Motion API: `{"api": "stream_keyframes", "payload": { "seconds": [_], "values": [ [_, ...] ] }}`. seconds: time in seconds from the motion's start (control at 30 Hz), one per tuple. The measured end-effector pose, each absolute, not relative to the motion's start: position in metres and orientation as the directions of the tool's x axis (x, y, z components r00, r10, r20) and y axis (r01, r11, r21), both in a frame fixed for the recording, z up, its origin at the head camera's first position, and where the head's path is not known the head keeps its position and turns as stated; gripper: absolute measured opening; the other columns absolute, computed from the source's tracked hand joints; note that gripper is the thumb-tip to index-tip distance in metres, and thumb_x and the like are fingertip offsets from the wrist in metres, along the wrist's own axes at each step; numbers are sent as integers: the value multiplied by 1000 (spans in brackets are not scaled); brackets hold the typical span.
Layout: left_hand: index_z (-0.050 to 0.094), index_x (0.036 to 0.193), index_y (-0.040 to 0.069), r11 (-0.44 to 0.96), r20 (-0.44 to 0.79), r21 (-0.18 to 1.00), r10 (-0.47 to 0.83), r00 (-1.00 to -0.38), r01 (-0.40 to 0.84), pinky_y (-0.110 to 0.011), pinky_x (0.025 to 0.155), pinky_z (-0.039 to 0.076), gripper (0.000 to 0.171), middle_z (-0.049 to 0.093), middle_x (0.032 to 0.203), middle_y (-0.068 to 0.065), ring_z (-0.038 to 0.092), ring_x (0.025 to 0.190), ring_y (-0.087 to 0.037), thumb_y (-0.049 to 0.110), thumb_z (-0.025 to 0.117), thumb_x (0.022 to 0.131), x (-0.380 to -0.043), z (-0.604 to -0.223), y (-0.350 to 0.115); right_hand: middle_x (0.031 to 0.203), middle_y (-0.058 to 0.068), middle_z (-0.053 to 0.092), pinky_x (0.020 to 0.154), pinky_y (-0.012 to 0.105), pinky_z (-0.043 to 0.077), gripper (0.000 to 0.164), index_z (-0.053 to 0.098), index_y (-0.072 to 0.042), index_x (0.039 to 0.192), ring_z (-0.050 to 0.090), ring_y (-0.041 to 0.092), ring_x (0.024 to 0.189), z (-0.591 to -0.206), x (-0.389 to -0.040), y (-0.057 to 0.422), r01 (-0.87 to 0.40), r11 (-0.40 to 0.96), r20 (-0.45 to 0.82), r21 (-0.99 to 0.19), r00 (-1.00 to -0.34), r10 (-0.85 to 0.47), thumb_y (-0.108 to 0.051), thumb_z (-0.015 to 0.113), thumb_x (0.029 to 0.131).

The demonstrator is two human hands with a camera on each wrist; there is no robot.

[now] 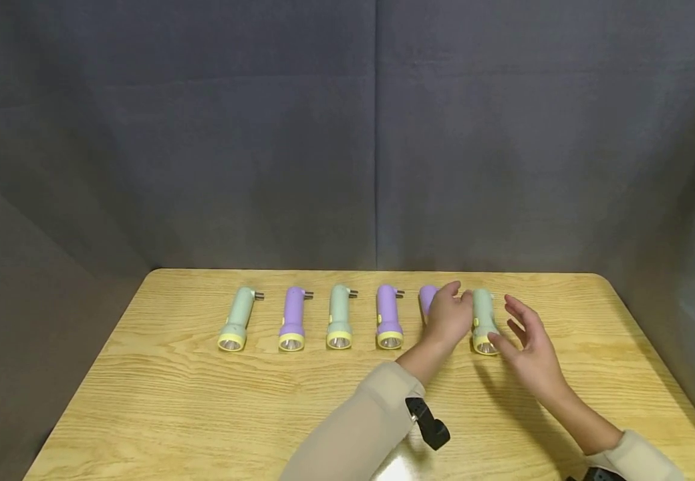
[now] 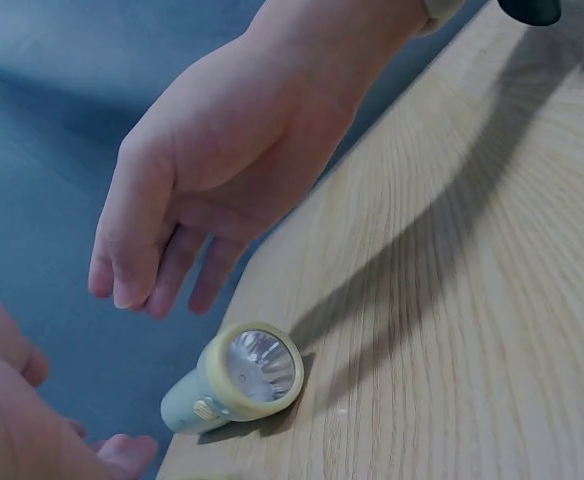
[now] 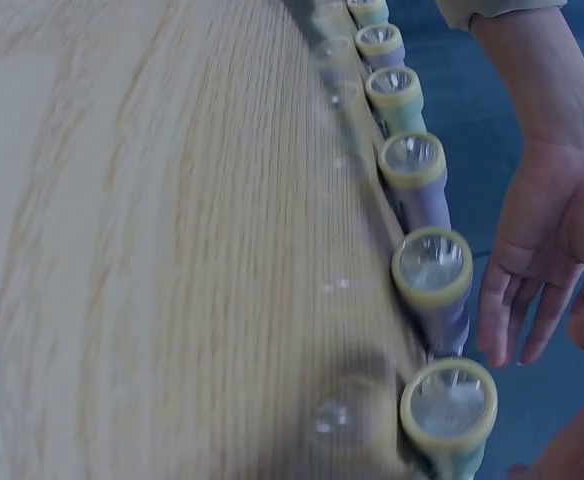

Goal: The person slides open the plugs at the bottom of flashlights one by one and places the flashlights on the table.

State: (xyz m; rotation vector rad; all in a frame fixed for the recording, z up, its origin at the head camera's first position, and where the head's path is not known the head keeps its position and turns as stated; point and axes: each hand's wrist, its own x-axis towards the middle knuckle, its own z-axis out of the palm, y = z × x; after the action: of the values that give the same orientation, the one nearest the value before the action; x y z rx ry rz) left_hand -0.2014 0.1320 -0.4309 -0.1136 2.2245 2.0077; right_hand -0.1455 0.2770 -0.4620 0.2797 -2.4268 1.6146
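Note:
Six toy-like flashlights lie in a row, each with a yellow rim facing the near side. The rightmost is a pale green flashlight (image 1: 482,319), which also shows in the left wrist view as a green flashlight (image 2: 212,390) with its lens toward the camera. My left hand (image 1: 451,312) hovers at its left side, over a purple flashlight (image 1: 428,296) that it partly hides. On the other side my right hand (image 1: 534,354) is held with fingers spread, its thumb close to the green flashlight's head; whether it touches cannot be told. Neither hand grips anything.
Further left lie a purple flashlight (image 1: 388,314), a green flashlight (image 1: 339,314), another purple flashlight (image 1: 293,317) and a green flashlight (image 1: 239,317). Metal plug prongs stick out at their far ends. Behind the wooden table (image 1: 203,414) hangs a dark grey curtain (image 1: 263,147).

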Motion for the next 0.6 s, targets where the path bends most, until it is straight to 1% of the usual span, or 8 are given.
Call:
{"api": "stream_keyframes", "payload": {
  "seconds": [0.07,0.17,0.3,0.43,0.5,0.6],
  "values": [
    [55,144,4,165,-192,970,57,-980,-181,-43,103,52,44,61,139,-15,59,126,-29,26,54,106,-204,-431,135,159,27,25,106,6,32,74,24,6,156,25,47,144,-463,-147,282,-240,383,242,-892,-969,-43,5,65,95],
    [53,147,6,233,-250,946,77,-965,-226,-44,110,46,46,58,144,-11,54,133,-29,29,53,107,-206,-433,141,162,29,19,103,6,36,79,17,5,159,22,53,145,-467,-147,290,-190,377,179,-906,-982,-65,-1,66,97],
    [54,145,4,261,-278,931,59,-959,-253,-43,112,43,43,59,143,-11,53,134,-28,24,54,106,-208,-436,150,164,31,11,103,9,39,87,7,4,160,19,54,146,-474,-148,297,-136,345,101,-929,-988,-118,-7,67,99],
    [54,143,-1,288,-268,927,58,-962,-241,-40,113,42,43,59,142,-14,53,133,-29,18,54,105,-210,-437,155,162,34,12,105,8,37,91,4,6,160,19,54,146,-482,-151,300,-116,318,74,-941,-987,-142,-6,69,97],
    [56,140,-4,303,-261,924,56,-964,-233,-38,110,45,41,62,136,-15,57,128,-28,15,55,104,-210,-438,157,161,36,14,103,6,36,90,5,7,159,21,55,145,-486,-152,301,-116,319,73,-941,-987,-145,-5,69,97],
    [61,129,-7,337,-256,913,34,-966,-230,-35,99,50,33,67,119,-15,63,109,-26,11,56,102,-211,-438,160,160,38,15,102,4,35,89,5,9,159,21,56,144,-492,-153,303,-123,329,74,-936,-985,-159,-5,68,97]
  ]
}}
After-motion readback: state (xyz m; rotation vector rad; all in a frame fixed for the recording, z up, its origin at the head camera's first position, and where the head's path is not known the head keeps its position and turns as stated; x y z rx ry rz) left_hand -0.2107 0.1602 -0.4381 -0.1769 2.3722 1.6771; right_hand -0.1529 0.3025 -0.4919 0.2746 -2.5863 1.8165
